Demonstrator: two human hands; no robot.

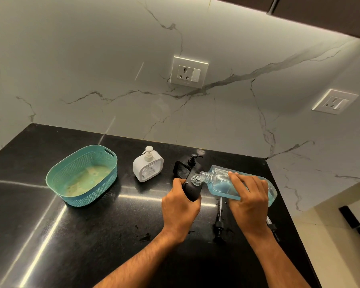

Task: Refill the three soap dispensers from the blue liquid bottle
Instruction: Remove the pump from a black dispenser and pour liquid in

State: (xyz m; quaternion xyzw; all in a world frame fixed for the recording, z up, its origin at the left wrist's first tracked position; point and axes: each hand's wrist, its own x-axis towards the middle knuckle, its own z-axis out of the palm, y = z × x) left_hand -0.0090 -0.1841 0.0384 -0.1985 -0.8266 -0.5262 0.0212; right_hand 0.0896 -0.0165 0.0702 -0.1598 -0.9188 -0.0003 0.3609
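Just above the left hand (pixel 180 206), wrapped round the black dispenser (pixel 192 190), the blue liquid bottle (pixel 237 183) tips in the right hand's (pixel 248 201) curled grip, necks touching — a wobble could spill soap.

Three dispensers (pixel 148 164), perhaps two pumps (pixel 219 221).

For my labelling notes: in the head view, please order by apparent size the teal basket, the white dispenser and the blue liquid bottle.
1. teal basket
2. blue liquid bottle, partly covered by the right hand
3. white dispenser
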